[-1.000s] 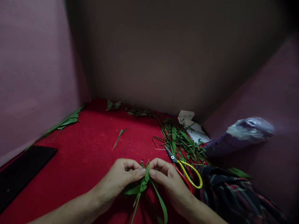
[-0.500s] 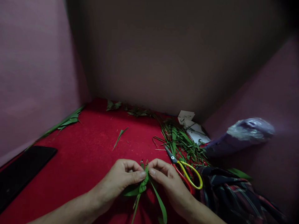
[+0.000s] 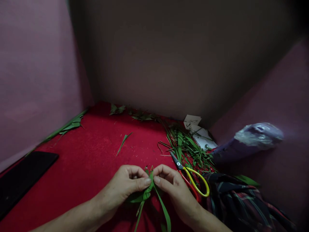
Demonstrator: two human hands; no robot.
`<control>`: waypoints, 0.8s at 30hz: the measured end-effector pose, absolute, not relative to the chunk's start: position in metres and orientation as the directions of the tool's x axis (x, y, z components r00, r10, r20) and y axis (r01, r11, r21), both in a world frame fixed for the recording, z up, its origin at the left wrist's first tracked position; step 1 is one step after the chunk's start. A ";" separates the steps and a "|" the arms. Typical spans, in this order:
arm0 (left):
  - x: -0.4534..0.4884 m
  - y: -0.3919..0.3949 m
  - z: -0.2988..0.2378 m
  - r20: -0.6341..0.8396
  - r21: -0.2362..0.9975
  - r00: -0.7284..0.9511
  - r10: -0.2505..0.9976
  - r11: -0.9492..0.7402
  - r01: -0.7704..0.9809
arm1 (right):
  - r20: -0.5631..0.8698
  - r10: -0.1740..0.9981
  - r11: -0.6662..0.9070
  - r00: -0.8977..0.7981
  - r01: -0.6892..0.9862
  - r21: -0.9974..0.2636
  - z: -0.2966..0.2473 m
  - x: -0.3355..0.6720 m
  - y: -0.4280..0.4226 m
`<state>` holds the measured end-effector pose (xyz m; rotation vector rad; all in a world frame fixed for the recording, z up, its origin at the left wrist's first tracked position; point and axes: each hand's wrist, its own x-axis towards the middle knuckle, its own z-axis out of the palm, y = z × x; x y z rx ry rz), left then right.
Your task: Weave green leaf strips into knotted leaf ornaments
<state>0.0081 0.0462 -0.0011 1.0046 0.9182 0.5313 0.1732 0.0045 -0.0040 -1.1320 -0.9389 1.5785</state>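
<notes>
My left hand point(image 3: 125, 185) and my right hand point(image 3: 172, 187) meet low in the middle of the view, over a red cloth surface point(image 3: 91, 161). Both pinch a folded green leaf piece point(image 3: 147, 190) between thumb and fingers, thumb tips almost touching. Long green leaf strips point(image 3: 164, 211) trail from it toward me. Just right of my right hand lie scissors point(image 3: 193, 178) with yellow handles, blades pointing away.
A heap of cut green leaves point(image 3: 187, 148) lies behind the scissors, with white paper cards point(image 3: 196, 129) at the back corner. Loose leaf scraps point(image 3: 69, 125) line the left wall. A black flat object point(image 3: 23, 175) sits at left, plaid cloth point(image 3: 241, 199) and a purple wrapped bundle point(image 3: 251, 138) at right.
The trailing leaf strips have shifted slightly left. Both hands keep their pinch in nearly the same place.
</notes>
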 end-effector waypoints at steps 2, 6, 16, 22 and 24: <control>0.008 0.046 -0.002 -0.399 0.886 0.533 0.746 0.464 0.013 | -0.238 0.963 -0.264 -0.125 -0.270 -0.926 -0.004 0.173 0.005; 0.008 0.048 -0.006 -0.374 0.889 0.545 0.750 0.457 -0.018 | -0.242 0.962 -0.269 -0.128 -0.285 -0.920 -0.004 0.173 0.005; 0.009 0.045 0.004 -0.361 0.899 0.526 0.770 0.438 -0.024 | -0.202 0.965 -0.247 -0.169 -0.313 -0.917 -0.002 0.173 0.003; 0.011 0.044 0.006 -0.362 0.900 0.506 0.783 0.435 -0.028 | -0.193 0.962 -0.249 -0.195 -0.326 -0.912 -0.003 0.173 0.004; 0.011 0.043 0.005 -0.364 0.900 0.499 0.786 0.435 -0.029 | -0.190 0.962 -0.247 -0.197 -0.320 -0.915 -0.003 0.174 0.004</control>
